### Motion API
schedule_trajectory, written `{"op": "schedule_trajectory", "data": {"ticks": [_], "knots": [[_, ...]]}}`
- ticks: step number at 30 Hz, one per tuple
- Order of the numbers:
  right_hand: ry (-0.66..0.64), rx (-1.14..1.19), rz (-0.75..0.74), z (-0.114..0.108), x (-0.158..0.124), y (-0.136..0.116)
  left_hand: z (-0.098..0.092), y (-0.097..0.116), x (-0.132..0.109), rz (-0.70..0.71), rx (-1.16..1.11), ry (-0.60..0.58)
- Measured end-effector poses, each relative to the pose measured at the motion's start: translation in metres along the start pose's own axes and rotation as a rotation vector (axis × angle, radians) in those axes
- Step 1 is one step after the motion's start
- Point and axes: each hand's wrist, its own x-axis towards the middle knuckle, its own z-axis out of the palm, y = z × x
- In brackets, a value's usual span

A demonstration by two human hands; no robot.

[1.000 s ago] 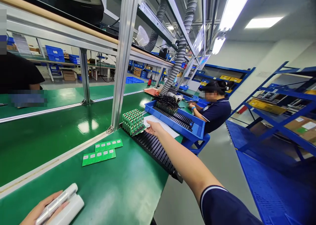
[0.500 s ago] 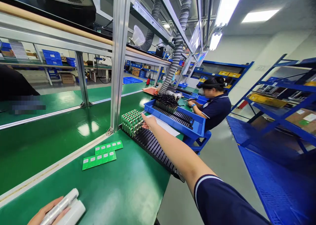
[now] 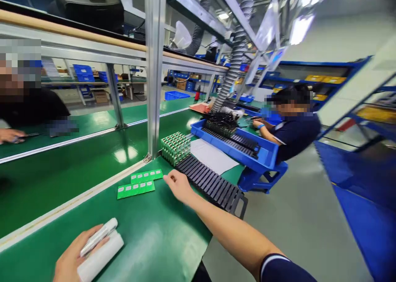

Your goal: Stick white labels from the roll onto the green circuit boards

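My left hand [image 3: 69, 253] is wrapped round two cylinders low on the left: a slim silvery-white tube [image 3: 99, 236] and a thicker plain white cylinder [image 3: 101, 256]. Over the table, my right hand [image 3: 179, 186] has its fingers curled together in a pinch; whether anything is between them is hidden. Its fingertips are right beside the end of a green circuit board strip [image 3: 147, 176] with white labels; I cannot tell if they touch. A second green strip [image 3: 135, 189] lies in front of it. Behind the hand, a block of upright circuit boards [image 3: 175, 146] stands in a black slotted rack [image 3: 213, 181].
A blue tray [image 3: 269, 160] holds another slotted rack and dark wired parts. White paper [image 3: 213, 156] lies beside the black rack. An aluminium post [image 3: 154, 76] rises at the table's back edge. One person [image 3: 297, 119] sits at right, another [image 3: 34, 109] across the table.
My right hand has left the upright board block and come back toward me, to the flat board strips. My left hand has risen further into view with both cylinders. The view has shifted.
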Motion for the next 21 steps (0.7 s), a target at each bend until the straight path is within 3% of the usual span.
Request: {"op": "schedule_trajectory", "data": {"ticks": [4,6,9,12,16,19,21], "knots": [[-0.443,0.067,-0.175,0.061,-0.042,-0.026,-0.012,0.052,-0.018,0.056,-0.153,-0.145],[-0.639,0.044,-0.268,0.086,-0.059,-0.029,-0.011,0.061,-0.030,0.013,-0.118,-0.129],[-0.850,0.014,-0.403,0.111,-0.081,-0.022,-0.005,0.056,-0.050,-0.056,-0.085,-0.078],[-1.006,-0.018,-0.507,0.112,-0.096,-0.015,0.002,0.054,-0.070,-0.082,-0.072,-0.074],[-1.143,-0.069,-0.503,0.098,-0.101,-0.018,0.003,0.058,-0.086,-0.066,-0.025,-0.129],[-1.140,-0.133,-0.487,0.094,-0.097,-0.020,-0.018,0.057,-0.091,-0.038,0.068,-0.166],[-1.108,-0.182,-0.483,0.093,-0.094,-0.020,-0.044,0.050,-0.094,-0.051,0.176,-0.138]]}}
